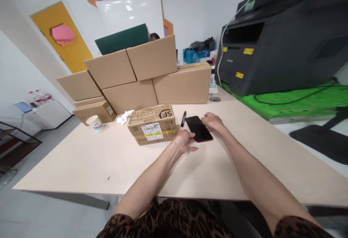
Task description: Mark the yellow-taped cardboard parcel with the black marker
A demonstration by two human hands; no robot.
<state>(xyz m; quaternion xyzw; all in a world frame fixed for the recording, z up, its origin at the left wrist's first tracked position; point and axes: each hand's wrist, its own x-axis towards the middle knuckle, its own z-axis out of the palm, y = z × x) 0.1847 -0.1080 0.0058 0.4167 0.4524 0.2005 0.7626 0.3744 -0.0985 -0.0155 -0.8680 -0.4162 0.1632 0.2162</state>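
Note:
A tablet (pixel 199 129) with a dark screen and a reddish lower edge is between my two hands, low over or on the table; I cannot tell if it is fully lying down. My left hand (pixel 185 141) grips its left edge near the lower corner, with one finger stretched out below it. At the upper right edge, the bent fingers of my right hand (pixel 213 122) hold the other side. A black marker pen (pixel 183 118) lies just left of the tablet. Left of my left hand stands a taped cardboard box (pixel 170 123) with a white label.
Larger cardboard boxes (pixel 130 96) are stacked along the table's back edge, a green box (pixel 122 39) on top. A paper cup (pixel 94 122) and crumpled white tissue (pixel 125 117) are at the left. A large dark printer (pixel 244 60) stands on a green pallet (pixel 288 102) at right.

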